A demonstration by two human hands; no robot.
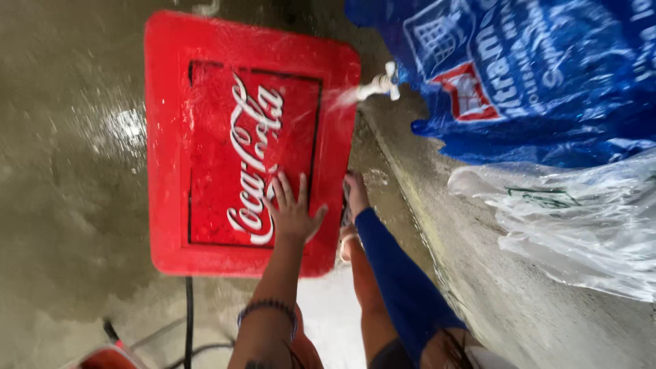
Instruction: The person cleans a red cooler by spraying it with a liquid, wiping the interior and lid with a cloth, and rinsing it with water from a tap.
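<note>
Red plastic panel (205,137): a large, square-cornered slab with rounded outer edges, a recessed centre field outlined in black, and white script lettering on that field. It stands over a wet concrete floor (68,171) and fills the upper middle of the head view. Its surface is wet and glossy.

Left hand (292,208): laid flat on the lower right part of the recessed field, palm against the plastic, fingers spread wide and pointing away from the person. It grips nothing; contact is by palm and fingertips only. A dark beaded bracelet (268,309) circles the forearm below it.

Right hand (355,195): positioned at the right edge of the panel, near its lower corner. The arm wears a blue sleeve (396,273). The fingers lie against or around the rim; whether they curl behind the edge cannot be told from this view.

White tap (379,85): mounted at the upper right, just beside the top right corner of the panel. A stream of water (342,98) leaves it and strikes the panel near that corner, well above both hands.

Surroundings: a blue printed plastic sack (533,75) and a clear plastic sheet (574,219) lie to the right. A black cable (188,314) runs along the floor below the panel.
</note>
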